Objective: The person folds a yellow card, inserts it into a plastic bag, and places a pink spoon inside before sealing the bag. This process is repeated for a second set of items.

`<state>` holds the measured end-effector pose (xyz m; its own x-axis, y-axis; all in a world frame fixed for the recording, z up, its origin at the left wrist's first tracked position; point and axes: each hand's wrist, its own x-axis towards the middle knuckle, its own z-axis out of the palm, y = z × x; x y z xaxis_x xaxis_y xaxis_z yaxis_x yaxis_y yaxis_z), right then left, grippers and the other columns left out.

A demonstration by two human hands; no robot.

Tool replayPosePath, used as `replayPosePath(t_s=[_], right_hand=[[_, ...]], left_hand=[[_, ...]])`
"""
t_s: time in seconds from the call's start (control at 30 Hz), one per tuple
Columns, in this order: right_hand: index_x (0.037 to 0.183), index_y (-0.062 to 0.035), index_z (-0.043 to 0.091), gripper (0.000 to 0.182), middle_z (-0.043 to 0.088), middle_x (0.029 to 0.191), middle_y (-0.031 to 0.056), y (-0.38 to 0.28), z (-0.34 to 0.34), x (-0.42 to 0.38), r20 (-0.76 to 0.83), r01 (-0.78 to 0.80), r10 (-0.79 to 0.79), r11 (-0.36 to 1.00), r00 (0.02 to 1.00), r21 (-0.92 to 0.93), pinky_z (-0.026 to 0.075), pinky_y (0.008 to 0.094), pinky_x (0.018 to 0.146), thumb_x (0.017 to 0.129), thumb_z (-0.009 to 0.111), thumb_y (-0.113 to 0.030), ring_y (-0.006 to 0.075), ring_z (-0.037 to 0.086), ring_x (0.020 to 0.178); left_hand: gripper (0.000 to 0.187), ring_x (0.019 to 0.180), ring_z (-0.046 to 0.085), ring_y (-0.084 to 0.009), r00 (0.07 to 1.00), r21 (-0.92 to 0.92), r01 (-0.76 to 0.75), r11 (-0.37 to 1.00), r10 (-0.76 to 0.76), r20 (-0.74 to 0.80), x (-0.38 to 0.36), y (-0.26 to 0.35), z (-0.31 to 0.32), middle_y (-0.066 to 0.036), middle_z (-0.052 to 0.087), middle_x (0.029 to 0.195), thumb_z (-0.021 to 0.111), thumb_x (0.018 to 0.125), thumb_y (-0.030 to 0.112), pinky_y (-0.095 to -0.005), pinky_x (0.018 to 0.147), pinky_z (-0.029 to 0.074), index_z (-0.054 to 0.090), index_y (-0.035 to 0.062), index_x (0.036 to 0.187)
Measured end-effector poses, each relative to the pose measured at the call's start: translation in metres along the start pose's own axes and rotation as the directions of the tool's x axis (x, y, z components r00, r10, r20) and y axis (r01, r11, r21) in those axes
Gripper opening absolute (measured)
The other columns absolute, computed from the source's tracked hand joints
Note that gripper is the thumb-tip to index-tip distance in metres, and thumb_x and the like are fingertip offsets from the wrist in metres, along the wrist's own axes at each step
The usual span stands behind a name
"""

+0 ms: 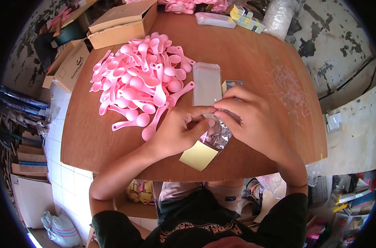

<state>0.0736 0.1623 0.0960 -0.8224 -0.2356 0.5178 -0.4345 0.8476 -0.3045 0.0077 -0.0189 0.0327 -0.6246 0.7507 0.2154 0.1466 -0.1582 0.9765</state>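
My left hand (181,128) and my right hand (248,120) meet at the fingertips over the brown table, both pinched at the upper part of a clear plastic bag (221,136). Something pink shows through the plastic beside my left thumb. Just below the bag lies a pale yellow card (199,156). A stack of clear flat bags (207,82) is beyond my hands, and a small stack of printed cards (232,84) is partly hidden behind my right hand. To the left, pink spoons (142,78) form a large heap.
Cardboard boxes (119,25) stand at the table's back left. Yellow-and-white packs (246,18), a plastic roll (279,18) and another clear packet (215,20) are at the back. Thin clear strips (290,91) lie on the right. A person (45,43) is at the far left.
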Motion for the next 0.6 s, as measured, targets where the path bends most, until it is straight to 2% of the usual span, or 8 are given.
replayPosePath(t_s=[0.07,0.1,0.17,0.33,0.4,0.47,0.6], right_hand=[[0.083,-0.0039,0.069,0.010,0.059,0.084,0.0053,0.000,-0.004,0.002,0.025,0.013,-0.013,1.000,1.000,-0.011,0.049,0.0347,0.064,0.074,0.073,-0.007,0.0238,0.059,0.078],[0.086,-0.0007,0.069,0.013,0.060,0.086,0.0079,0.000,-0.006,0.003,0.053,0.028,-0.027,0.999,0.998,-0.021,0.049,0.0336,0.063,0.075,0.073,-0.004,0.0248,0.060,0.077],[0.085,-0.0010,0.069,0.012,0.060,0.086,0.0074,-0.001,-0.009,0.007,0.047,0.063,-0.060,0.996,0.997,-0.068,0.048,0.0339,0.063,0.074,0.072,-0.004,0.0243,0.059,0.078],[0.080,-0.0024,0.067,0.009,0.058,0.085,0.0047,0.000,-0.006,0.005,0.090,0.133,-0.120,0.978,0.989,-0.158,0.048,0.0339,0.063,0.072,0.071,-0.004,0.0221,0.056,0.082],[0.065,-0.0061,0.061,0.008,0.051,0.076,0.0024,-0.004,-0.002,0.003,0.105,0.235,-0.211,0.897,0.972,-0.375,0.046,0.0327,0.061,0.061,0.066,-0.012,0.0184,0.054,0.076],[0.063,-0.0063,0.060,0.009,0.049,0.075,0.0025,-0.004,0.004,0.000,0.097,0.250,-0.230,0.881,0.968,-0.403,0.045,0.0325,0.061,0.059,0.065,-0.013,0.0184,0.053,0.075],[0.060,-0.0063,0.058,0.012,0.047,0.072,0.0031,-0.001,0.009,-0.002,0.119,0.304,-0.281,0.835,0.952,-0.460,0.044,0.0329,0.061,0.056,0.065,-0.015,0.0193,0.052,0.073]], left_hand=[[0.032,0.059,0.052,-0.0035,0.999,0.194,-0.049,0.980,0.049,0.002,0.000,-0.002,-0.002,-0.006,0.064,0.068,0.060,0.090,0.002,-0.0246,0.053,0.044,0.059,-0.0035,0.122],[0.032,0.059,0.052,-0.0035,0.999,0.195,-0.048,0.980,0.048,0.003,-0.001,-0.002,-0.001,-0.006,0.064,0.068,0.060,0.090,0.002,-0.0246,0.053,0.044,0.059,-0.0035,0.122],[0.035,0.052,0.048,-0.0063,0.988,0.278,-0.135,0.951,0.150,-0.034,-0.003,0.001,0.002,-0.010,0.058,0.061,0.062,0.086,0.000,-0.0266,0.049,0.042,0.059,-0.0035,0.121],[0.039,0.052,0.053,-0.0103,0.985,0.272,-0.162,0.949,0.170,-0.005,-0.004,-0.003,0.003,-0.014,0.060,0.063,0.062,0.083,-0.001,-0.0273,0.049,0.044,0.058,-0.0051,0.121],[0.040,0.051,0.055,-0.0116,0.983,0.273,-0.177,0.946,0.184,0.001,-0.004,-0.001,0.003,-0.015,0.061,0.064,0.062,0.082,0.000,-0.0277,0.049,0.044,0.057,-0.0056,0.122],[0.044,0.052,0.059,-0.0144,0.998,0.309,-0.048,0.950,0.034,0.050,-0.004,0.009,0.002,-0.017,0.063,0.067,0.061,0.080,-0.001,-0.0288,0.049,0.046,0.056,-0.0062,0.123],[0.047,0.051,0.058,-0.0159,0.992,0.302,-0.121,0.946,0.101,0.082,-0.003,0.000,0.001,-0.017,0.063,0.067,0.060,0.078,-0.002,-0.0290,0.049,0.045,0.056,-0.0051,0.124]])
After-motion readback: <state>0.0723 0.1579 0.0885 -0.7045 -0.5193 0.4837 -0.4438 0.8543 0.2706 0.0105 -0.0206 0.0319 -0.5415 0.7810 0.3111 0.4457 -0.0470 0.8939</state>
